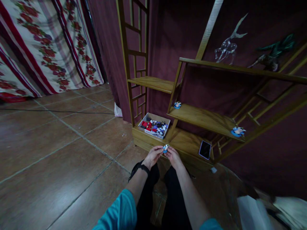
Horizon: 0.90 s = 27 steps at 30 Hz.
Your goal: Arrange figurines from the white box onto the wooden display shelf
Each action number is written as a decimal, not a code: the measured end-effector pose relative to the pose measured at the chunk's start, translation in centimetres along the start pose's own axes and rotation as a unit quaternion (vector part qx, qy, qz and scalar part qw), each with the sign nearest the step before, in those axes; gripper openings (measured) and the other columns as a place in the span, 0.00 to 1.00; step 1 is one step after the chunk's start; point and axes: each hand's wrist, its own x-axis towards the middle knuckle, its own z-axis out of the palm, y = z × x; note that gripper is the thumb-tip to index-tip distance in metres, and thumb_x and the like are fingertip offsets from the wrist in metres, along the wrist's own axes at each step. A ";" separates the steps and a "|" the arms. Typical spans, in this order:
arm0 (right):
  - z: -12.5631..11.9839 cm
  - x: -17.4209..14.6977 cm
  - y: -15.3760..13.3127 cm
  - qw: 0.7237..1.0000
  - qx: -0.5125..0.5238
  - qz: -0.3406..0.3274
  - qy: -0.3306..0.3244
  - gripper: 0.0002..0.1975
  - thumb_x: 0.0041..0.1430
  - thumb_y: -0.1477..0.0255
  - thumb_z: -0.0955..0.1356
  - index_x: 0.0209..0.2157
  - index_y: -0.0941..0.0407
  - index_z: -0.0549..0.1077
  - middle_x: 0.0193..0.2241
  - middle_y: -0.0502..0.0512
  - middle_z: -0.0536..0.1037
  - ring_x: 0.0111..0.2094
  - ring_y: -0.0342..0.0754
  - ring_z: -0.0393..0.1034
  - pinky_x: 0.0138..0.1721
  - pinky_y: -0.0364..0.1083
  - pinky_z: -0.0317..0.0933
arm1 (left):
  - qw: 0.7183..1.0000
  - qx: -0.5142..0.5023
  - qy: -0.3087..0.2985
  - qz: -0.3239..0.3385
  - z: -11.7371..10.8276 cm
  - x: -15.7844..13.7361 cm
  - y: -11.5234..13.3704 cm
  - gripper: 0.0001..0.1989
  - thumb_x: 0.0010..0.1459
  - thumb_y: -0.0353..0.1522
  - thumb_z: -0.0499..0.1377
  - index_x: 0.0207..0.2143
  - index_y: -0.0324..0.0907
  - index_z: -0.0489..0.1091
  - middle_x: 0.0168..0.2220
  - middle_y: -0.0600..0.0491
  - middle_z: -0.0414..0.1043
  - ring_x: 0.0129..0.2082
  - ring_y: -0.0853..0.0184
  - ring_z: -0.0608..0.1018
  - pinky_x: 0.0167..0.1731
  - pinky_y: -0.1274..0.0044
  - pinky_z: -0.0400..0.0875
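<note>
Between my two hands, in front of the low shelf, is a small figurine [165, 148] with a blue base and a white and dark upper part. The fingers of my left hand [154, 154] pinch it from the left. My right hand [173, 156] grips it from the other side. Beyond my hands, a shallow open box [156, 138] holds several small red, black, white and purple pieces. Similar blue-based figurines stand on the middle shelf: one figurine [177, 105] at its left end, another figurine [238, 131] at its right end.
A wooden display rack [201, 119] stands ahead against dark red cloth. A phone or tablet [205, 149] leans at the lower right. On the top shelf are a clear deer figure [227, 48] and a dark green figure [273, 54]. A black cable [72, 111] crosses the tiled floor.
</note>
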 end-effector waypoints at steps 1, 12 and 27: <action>0.0 0.0 0.0 1.000 0.006 0.002 -0.001 0.12 0.42 0.70 0.72 0.32 0.54 0.71 0.31 0.50 0.78 0.31 0.44 0.72 0.35 0.45 0.65 | 1.000 0.000 -0.001 0.003 0.0 0.0 0.0 0.13 0.38 0.25 0.67 0.30 0.36 0.72 0.30 0.49 0.74 0.30 0.70 0.75 0.34 0.79 0.66; 0.3 -0.2 -0.2 1.000 0.011 0.007 -0.025 0.12 0.43 0.73 0.71 0.34 0.54 0.72 0.33 0.52 0.78 0.36 0.46 0.73 0.41 0.48 0.64 | 0.999 -0.006 0.001 0.048 0.0 -0.3 0.0 0.20 0.35 0.23 0.67 0.35 0.37 0.71 0.30 0.50 0.74 0.29 0.69 0.75 0.35 0.77 0.65; 0.8 -0.8 -0.6 1.000 -0.016 -0.002 -0.006 0.11 0.42 0.72 0.71 0.32 0.53 0.72 0.33 0.49 0.78 0.32 0.43 0.72 0.31 0.42 0.63 | 0.999 -0.037 0.023 0.033 0.1 -0.3 0.1 0.14 0.42 0.24 0.65 0.35 0.38 0.71 0.32 0.49 0.74 0.31 0.70 0.75 0.34 0.78 0.67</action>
